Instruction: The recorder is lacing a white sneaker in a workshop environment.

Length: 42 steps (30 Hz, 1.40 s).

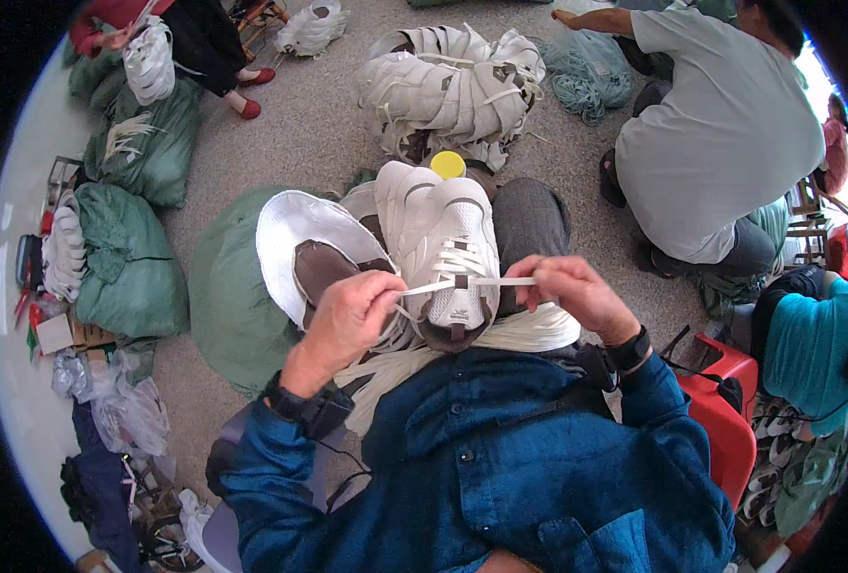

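A white shoe upper (pixel 455 258) with a dark heel lining lies across my lap, its toe pointing away from me. White lace (pixel 500 281) is strung across its front and runs out to both sides through a small dark loop (pixel 461 281). My left hand (pixel 352 315) pinches the lace's left end, and my right hand (pixel 577 294) pinches the right end; the lace looks taut between them. More white uppers (pixel 403 205) lie against this one on the left. A bundle of loose white laces (pixel 529 332) rests on my lap under the shoe.
A large pile of strung white uppers (pixel 448 86) sits ahead, near a yellow round lid (pixel 448 164). Green sacks (pixel 128 258) stand at the left. A person in a grey shirt (pixel 720 134) crouches at the right, beside a red chair (pixel 725 411). Another person (pixel 204 48) stands far left.
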{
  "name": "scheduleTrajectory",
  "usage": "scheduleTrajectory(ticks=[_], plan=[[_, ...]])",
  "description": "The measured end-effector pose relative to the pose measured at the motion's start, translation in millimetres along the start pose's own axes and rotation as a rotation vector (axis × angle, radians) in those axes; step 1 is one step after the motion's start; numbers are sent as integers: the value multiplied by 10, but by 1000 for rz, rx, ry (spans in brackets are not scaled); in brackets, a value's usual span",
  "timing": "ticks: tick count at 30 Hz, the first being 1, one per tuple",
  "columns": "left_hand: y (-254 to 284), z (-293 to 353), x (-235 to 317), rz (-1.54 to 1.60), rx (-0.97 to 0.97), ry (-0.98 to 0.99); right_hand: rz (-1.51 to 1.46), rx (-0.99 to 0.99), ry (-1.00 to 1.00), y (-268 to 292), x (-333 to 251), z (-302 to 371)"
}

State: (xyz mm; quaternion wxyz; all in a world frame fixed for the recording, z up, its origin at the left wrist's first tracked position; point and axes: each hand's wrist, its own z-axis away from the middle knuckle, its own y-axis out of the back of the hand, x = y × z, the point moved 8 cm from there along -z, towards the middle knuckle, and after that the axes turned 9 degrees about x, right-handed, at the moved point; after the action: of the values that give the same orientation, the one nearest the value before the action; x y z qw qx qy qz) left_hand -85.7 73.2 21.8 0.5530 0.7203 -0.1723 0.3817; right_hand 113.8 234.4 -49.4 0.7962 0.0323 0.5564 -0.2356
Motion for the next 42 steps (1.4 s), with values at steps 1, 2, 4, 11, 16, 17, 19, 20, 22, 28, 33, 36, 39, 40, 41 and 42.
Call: scheduleTrajectory(ticks=[1, 2, 4, 11, 16, 17, 19, 20, 22, 28, 33, 36, 39, 40, 41, 42], plan=[[113, 1, -45, -46, 1, 12, -183, 16, 105, 41, -144, 33], [229, -7, -85, -88, 0, 20, -366, 37, 210, 124, -252, 76], [557, -41, -166, -164, 37, 115, -534, 102, 289, 398, -279, 164], [1696, 31, -430, -475, 144, 62, -1157, 79, 447, 1364, -305, 639], [2351, 74, -737, -822, 407, -23, -1143, 324, 522, 1967, -178, 979], [2410, 110, -789, -901, 461, -14, -1060, 504, 515, 2077, -119, 1054], [2453, 152, -830, -1006, 541, -17, -996, 613, 535, 2320, -66, 1163], [2490, 192, -806, -1110, 616, -23, -934, 726, 552, 2501, 3, 1250], [2307, 131, -735, -1093, 536, 104, -877, 754, 574, 2641, 84, 1324], [771, 185, -265, -58, 258, 296, -265, 712, 166, 1497, 83, 661], [-34, 353, -232, 628, 98, 527, 60, 236, 10, 181, 166, 119], [-357, 460, -393, 905, 79, 685, 268, 146, 66, -140, 117, -21], [-550, 448, -556, 864, 150, 618, 259, 109, 152, -293, 70, -90], [-461, 377, -523, 600, 210, 402, 259, 102, 151, -356, 49, -100], [-387, 306, -413, 335, 260, 184, 230, 81, 131, -431, -8, -97], [-384, 253, -366, 335, 261, 185, 199, 60, 111, -499, -63, -99]])
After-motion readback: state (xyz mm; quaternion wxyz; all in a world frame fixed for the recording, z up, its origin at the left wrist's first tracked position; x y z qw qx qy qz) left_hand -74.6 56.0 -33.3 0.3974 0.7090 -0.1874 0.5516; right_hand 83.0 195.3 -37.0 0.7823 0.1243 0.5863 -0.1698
